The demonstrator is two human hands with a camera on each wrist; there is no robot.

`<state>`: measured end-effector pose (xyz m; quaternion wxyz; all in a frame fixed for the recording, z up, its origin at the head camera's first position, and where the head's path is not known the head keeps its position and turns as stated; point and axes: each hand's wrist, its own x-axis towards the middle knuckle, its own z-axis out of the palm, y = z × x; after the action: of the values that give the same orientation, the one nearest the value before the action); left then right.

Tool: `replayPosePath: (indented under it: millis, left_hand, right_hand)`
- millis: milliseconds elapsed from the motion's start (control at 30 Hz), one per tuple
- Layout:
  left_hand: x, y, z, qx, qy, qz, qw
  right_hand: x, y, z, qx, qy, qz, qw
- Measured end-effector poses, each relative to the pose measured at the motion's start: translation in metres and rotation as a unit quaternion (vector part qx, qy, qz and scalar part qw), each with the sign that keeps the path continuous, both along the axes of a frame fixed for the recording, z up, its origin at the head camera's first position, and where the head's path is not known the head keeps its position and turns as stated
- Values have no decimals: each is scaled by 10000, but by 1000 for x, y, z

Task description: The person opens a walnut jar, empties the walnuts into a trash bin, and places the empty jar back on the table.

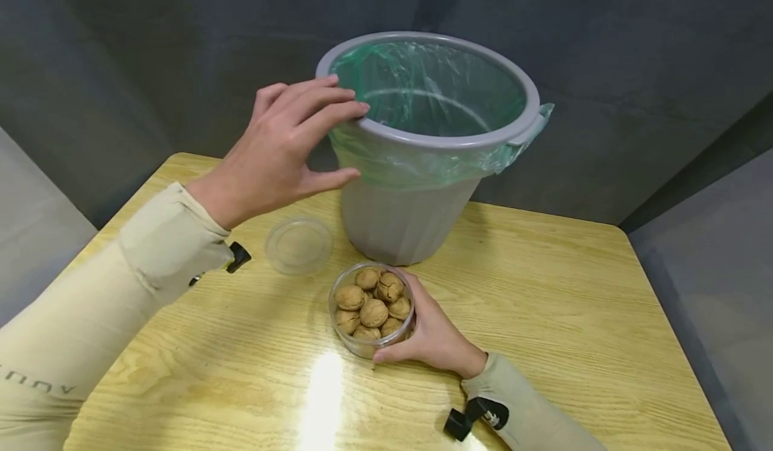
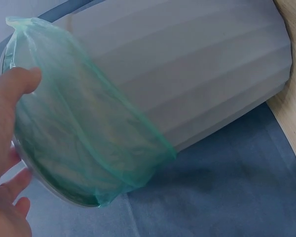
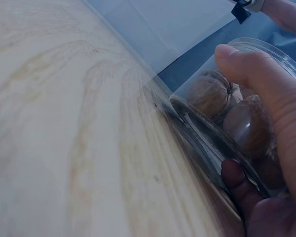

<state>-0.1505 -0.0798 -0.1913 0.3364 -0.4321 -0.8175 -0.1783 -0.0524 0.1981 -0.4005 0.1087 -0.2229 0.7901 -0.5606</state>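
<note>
A grey trash bin (image 1: 410, 223) stands on the table, lined with a thin green plastic bag (image 1: 410, 162) folded over its rim. My left hand (image 1: 280, 135) is at the rim's left side, fingers extended over the edge and thumb spread outside; in the left wrist view the thumb (image 2: 24, 81) overlaps the bag. Whether the thumb presses on it I cannot tell. In front of the bin, my right hand (image 1: 437, 330) holds a clear round plastic jar (image 1: 360, 349) by its right side, thumb at the near side. Several whole walnuts (image 1: 374, 313) fill the uncovered jar.
A clear round lid (image 1: 298, 245) lies flat on the wooden table (image 1: 543, 290), left of the bin's base. Grey cloth (image 1: 181, 48) hangs behind the table. Each wrist carries a small black camera mount (image 1: 459, 424).
</note>
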Motion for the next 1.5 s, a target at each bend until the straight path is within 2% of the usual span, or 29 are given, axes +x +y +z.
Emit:
replayPosePath:
  millis: [333, 700, 900, 1100, 1333, 1500]
  left_hand:
    - [1, 5, -2, 121, 324, -86, 9994]
    - [5, -3, -14, 488, 313, -84, 9983]
    - [9, 1, -17, 697, 379, 93, 9968]
    - [15, 5, -16, 802, 396, 355, 9954]
    - [18, 6, -14, 895, 309, 275, 9951]
    - [18, 5, -12, 862, 375, 232, 9953]
  right_hand:
    - [5, -1, 1, 50, -7, -33, 10000]
    - [6, -11, -2, -37, -357, 113, 9993]
    - [8, -10, 0, 14, -410, 74, 9991]
    - [8, -9, 2, 17, -355, 77, 9993]
    - [9, -9, 4, -6, -322, 99, 9994]
    - [9, -9, 4, -59, -246, 131, 9996]
